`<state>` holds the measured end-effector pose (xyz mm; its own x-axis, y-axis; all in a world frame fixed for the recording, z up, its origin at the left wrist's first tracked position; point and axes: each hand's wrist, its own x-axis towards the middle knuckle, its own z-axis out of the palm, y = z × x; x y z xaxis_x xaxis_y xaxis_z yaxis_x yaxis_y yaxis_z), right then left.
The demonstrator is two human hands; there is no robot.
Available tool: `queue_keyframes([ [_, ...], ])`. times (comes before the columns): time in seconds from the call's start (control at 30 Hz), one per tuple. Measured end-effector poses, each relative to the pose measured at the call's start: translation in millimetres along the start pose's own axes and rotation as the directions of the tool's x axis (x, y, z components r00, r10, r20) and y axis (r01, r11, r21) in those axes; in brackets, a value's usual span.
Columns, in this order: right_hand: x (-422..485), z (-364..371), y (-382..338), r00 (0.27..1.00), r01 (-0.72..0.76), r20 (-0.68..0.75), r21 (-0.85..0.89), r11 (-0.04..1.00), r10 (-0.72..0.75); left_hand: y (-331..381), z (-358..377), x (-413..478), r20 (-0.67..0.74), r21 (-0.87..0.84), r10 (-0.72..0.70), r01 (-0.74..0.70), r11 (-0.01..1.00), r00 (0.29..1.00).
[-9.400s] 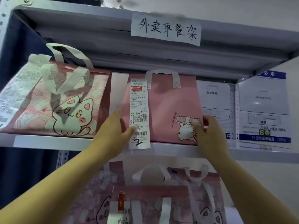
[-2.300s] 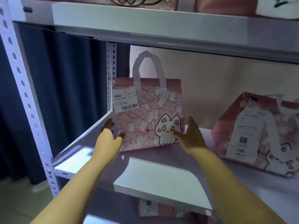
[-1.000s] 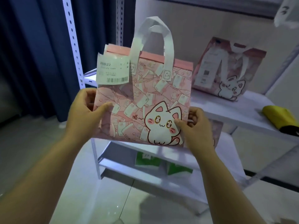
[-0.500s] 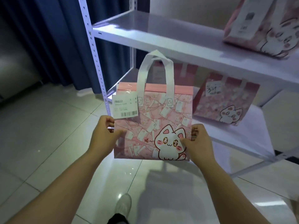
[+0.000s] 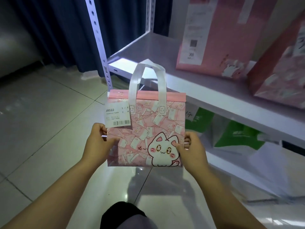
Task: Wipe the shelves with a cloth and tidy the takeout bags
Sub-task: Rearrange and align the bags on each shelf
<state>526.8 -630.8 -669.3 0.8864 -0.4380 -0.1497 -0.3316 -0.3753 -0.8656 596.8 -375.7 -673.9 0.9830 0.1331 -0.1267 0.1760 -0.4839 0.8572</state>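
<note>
1. Your left hand (image 5: 97, 142): grip pinched on the lower left edge of the pink cat-print takeout bag (image 5: 148, 129), thumb on the front face, fingers behind.
2. Your right hand (image 5: 193, 149): grip pinched on the lower right edge, thumb beside the cat drawing.
3. Bag upright, held in the air over the tiled floor (image 5: 41, 121), near the white metal shelf (image 5: 206, 93). White handles (image 5: 146, 80) stand up; label (image 5: 117, 117) reads "J8022", upper left.
4. On the shelf: plain pink bag (image 5: 219, 38), patterned pink bag (image 5: 280, 71). Green bags (image 5: 237, 136) sit one level below.
</note>
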Motion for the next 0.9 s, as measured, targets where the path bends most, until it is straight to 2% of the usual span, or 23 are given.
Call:
queue_keyframes([
  [0.27,83.0,67.6,79.3,0.989,0.143,-0.041,-0.051,0.988,-0.145,-88.8,64.9,69.8,-0.055,-0.011,0.097,-0.098,0.995,0.994],
  [0.43,117.5,89.0,95.3,0.978,0.181,-0.1,-0.047,0.982,-0.185,-106.7,86.0,99.5,-0.091,0.001,0.166,-0.167,0.986,0.982],
  [0.67,161.9,112.5,98.7,0.961,0.16,-0.215,-0.08,0.984,-0.174,-108.4,107.5,144.5,-0.092,0.075,0.189,-0.182,0.98,0.978],
  [0.77,179.6,122.2,108.0,0.958,0.106,-0.263,-0.042,0.994,-0.113,-105.4,121.9,162.0,-0.073,0.075,0.18,-0.174,0.982,0.981],
  [0.9,202.6,133.4,116.0,0.947,-0.1,-0.314,-0.078,0.992,0.071,-105.4,142.0,182.1,-0.072,0.088,0.159,-0.152,0.984,0.985],
])
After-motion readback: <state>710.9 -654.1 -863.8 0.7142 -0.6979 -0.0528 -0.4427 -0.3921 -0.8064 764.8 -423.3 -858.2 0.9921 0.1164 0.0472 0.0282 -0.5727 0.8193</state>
